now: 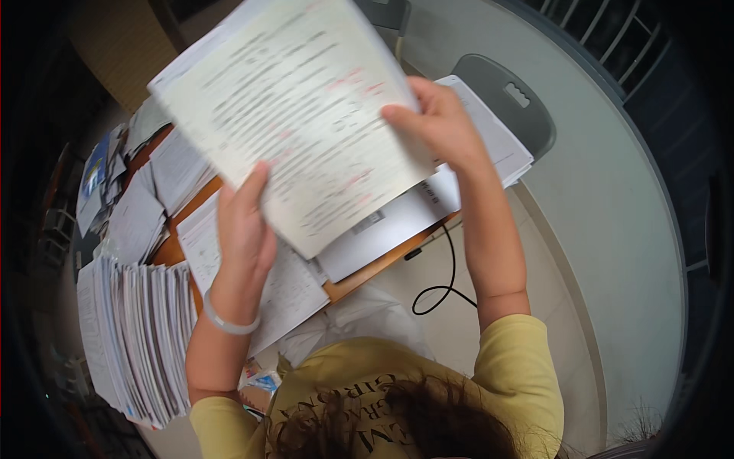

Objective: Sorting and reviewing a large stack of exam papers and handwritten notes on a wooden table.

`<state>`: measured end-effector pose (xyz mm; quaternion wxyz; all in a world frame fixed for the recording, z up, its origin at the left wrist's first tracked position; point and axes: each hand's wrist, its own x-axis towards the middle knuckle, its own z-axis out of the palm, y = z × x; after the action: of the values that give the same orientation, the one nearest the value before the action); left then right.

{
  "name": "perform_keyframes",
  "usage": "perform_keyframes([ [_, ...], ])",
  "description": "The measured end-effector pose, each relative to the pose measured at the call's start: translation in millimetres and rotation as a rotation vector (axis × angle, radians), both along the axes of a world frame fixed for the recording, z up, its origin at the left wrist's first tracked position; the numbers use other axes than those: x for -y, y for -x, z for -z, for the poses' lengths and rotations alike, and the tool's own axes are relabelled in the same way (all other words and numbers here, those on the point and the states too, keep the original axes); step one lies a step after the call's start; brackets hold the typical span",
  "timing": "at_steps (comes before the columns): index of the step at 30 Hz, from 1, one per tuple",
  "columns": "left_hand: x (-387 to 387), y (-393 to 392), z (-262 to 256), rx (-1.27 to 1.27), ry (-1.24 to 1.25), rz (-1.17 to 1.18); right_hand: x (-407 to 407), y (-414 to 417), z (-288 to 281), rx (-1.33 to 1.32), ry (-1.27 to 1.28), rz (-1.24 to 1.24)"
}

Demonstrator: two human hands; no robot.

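A stack of printed paper sheets (298,132) with red handwritten marks is held up above the table, tilted and slightly blurred. My left hand (245,229), with a pale bangle on the wrist, grips its lower left edge, thumb on top. On the right edge, my right hand (438,120) pinches the sheets between thumb and fingers. Beneath them lie a white printed sheet (395,221) near the table's edge and a written sheet (287,298) to its left. More papers (502,140) lie beyond my right wrist.
A tall row of packed papers (140,338) stands at the left, with loose paper piles (137,221) behind it on the wooden table (358,281). A grey chair (504,103) stands at the upper right. A black cable (453,258) hangs by the table; a plastic bag (373,321) is below.
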<state>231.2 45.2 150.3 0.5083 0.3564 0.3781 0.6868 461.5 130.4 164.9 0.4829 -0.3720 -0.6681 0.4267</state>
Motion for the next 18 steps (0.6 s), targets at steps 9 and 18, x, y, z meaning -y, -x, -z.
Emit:
perform_keyframes([
  [9, -88.9, -186.1, 42.8, 0.099, 0.281, 0.524, -64.8, -205.8, 50.8, 0.294, 0.257, 0.385],
  [18, -104.4, -238.6, 75.5, -0.08, 0.25, 0.406, -105.6, -260.0, 107.7, 0.452, 0.379, 0.442],
])
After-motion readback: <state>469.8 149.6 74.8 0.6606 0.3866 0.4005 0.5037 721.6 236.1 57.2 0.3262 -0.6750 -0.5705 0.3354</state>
